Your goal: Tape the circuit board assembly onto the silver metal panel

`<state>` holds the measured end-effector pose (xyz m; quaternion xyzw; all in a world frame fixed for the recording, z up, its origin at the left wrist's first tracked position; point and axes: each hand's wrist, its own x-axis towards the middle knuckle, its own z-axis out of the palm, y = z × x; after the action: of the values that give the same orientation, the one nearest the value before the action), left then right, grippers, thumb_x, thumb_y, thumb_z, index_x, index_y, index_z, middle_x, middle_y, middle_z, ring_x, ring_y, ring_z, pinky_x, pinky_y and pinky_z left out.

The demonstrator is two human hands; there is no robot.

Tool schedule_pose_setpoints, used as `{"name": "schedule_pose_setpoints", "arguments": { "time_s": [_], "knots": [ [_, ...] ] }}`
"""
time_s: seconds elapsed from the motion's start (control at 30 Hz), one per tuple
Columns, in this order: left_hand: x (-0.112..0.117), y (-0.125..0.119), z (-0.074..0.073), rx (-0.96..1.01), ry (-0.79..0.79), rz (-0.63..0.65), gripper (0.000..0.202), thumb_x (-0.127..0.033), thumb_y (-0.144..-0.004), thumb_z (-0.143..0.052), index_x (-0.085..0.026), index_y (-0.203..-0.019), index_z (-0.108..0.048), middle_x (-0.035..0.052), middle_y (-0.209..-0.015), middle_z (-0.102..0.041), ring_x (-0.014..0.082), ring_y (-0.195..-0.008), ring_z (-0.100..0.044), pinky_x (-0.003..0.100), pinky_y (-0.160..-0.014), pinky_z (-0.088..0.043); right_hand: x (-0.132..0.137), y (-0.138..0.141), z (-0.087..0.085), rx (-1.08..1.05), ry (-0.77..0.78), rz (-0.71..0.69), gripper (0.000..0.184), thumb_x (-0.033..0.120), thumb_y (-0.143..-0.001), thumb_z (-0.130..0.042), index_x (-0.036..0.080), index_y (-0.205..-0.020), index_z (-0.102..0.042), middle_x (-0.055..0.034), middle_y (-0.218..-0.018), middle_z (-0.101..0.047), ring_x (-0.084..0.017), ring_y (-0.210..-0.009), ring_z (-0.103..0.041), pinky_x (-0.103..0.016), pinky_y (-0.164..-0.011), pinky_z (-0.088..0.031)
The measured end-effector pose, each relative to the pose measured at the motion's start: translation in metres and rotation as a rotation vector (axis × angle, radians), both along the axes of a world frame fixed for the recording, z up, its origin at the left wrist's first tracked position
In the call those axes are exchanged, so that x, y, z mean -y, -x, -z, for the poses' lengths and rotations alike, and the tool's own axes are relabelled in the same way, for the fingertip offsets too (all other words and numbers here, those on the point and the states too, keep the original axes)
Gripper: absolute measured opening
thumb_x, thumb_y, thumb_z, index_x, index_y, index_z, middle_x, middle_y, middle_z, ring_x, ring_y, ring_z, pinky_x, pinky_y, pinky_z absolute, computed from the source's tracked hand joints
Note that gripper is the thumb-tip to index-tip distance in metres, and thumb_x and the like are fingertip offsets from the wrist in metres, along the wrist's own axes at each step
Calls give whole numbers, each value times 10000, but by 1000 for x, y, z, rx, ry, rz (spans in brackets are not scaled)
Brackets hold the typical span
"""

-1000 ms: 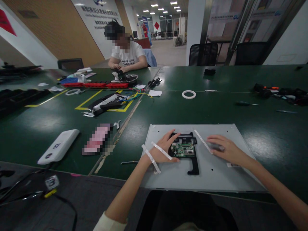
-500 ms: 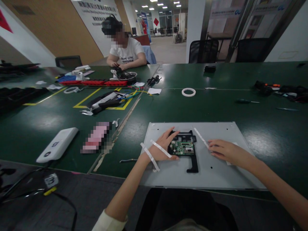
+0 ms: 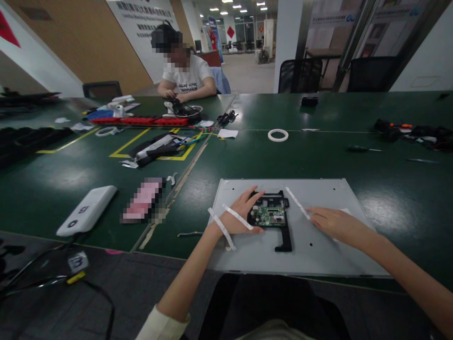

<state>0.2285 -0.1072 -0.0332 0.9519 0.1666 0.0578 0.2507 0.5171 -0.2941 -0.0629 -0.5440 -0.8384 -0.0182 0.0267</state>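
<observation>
- The left hand point(image 3: 242, 212) is open, palm down, with its fingers spread over the left side of the black bracket point(image 3: 284, 238), fingertips reaching across the bracket's upper left corner.
- The green circuit board point(image 3: 269, 216) lies inside the upper part of that bracket, just right of the left hand; the bracket's lower arm runs down past it toward the person and ends in a foot turned left.
- Board and bracket rest on a flat gray panel point(image 3: 247, 259), which sits at the near edge of the green table point(image 3: 318, 165), a little right of the middle of the view.
- Two white tape strips are on the left arm — the wrist strip point(image 3: 222, 230) crossing slantwise, and the second strip point(image 3: 238, 217) running over the back of the hand.
- The right hand point(image 3: 334, 224) is above the right half of the panel, its fingers bent and close together at the lower end of a third strip point(image 3: 297, 203); whether they pinch it or only touch it, I cannot tell.
- A white patch point(image 3: 346, 211) shows partly from behind the right hand.
- Beyond the panel lie a roll of white tape point(image 3: 278, 135) and, farther right, a screwdriver point(image 3: 358, 148).
- Left of the panel are a phone point(image 3: 143, 200) — its screen blurred out — and a white power bank point(image 3: 87, 211).
- Across the table sits a person in a white T-shirt point(image 3: 187, 78), both hands at some dark item.
</observation>
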Motion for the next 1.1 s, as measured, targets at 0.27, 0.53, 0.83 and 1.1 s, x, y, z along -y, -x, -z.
{"name": "schedule_pose_setpoints", "arguments": {
  "time_s": [0.27, 0.53, 0.83, 1.1],
  "knots": [
    [0, 0, 0, 4, -5, 10, 1079, -500, -619, -747, -205, -1464, -144, 166, -1526, -91, 357, -1376, -202, 500, -1098, -252, -9, -7, -9, -181, -98, 92, 243, 188, -983, -350, 158, -910, -580, -58, -855, -541, -134, -707, -561, -226, -621, -462],
    [0, -1, 1, 10, -46, 24, 1097, -546, -604, -745, -203, -1461, -153, 169, -1527, -72, 373, -1382, -166, 519, -1092, -249, -8, -10, -14, -269, -50, 82, 232, 209, -979, -370, 168, -933, -593, -57, -890, -540, -145, -753, -565, -251, -670, -478],
    [13, -18, -17, 147, -216, -18, 732, -478, -774, -632, -197, -1381, -335, 167, -1466, -274, 327, -1353, -256, 529, -1066, -276, -6, -9, -18, -281, -31, 106, 204, 194, -965, -394, 171, -947, -597, -62, -899, -556, -156, -786, -576, -259, -701, -484],
    [59, -94, -32, 132, -286, 319, 205, -270, -889, -498, -168, -1029, -606, 71, -1001, -641, 184, -916, -608, 311, -818, -477, 0, -9, -19, -301, 57, 64, 164, 176, -909, -512, 185, -1057, -580, -47, -1025, -566, -163, -881, -577, -292, -772, -493]
  ]
}}
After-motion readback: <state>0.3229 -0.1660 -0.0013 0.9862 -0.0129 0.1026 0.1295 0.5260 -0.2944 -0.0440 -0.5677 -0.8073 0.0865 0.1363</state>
